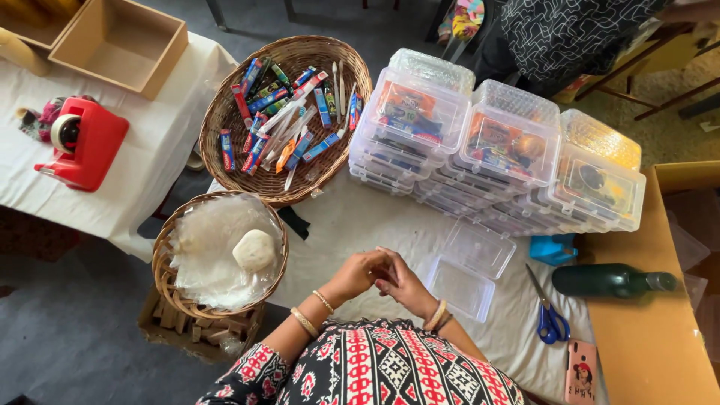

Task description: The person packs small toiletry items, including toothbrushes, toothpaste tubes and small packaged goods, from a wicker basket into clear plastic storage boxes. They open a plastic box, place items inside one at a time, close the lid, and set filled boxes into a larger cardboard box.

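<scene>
White-clothed table (352, 225): baskets (285, 112), boxes (495, 150)

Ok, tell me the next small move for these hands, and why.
Probably the right hand should reach to the open clear box beside it. Both hands are together, the left hand touching it, apparently holding nothing, and that box lies open and empty.

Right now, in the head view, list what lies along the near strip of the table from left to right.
Round wicker basket of plastic bags with a white stone → the person's hands → open clear plastic box → blue-handled scissors → dark green bottle.
</scene>
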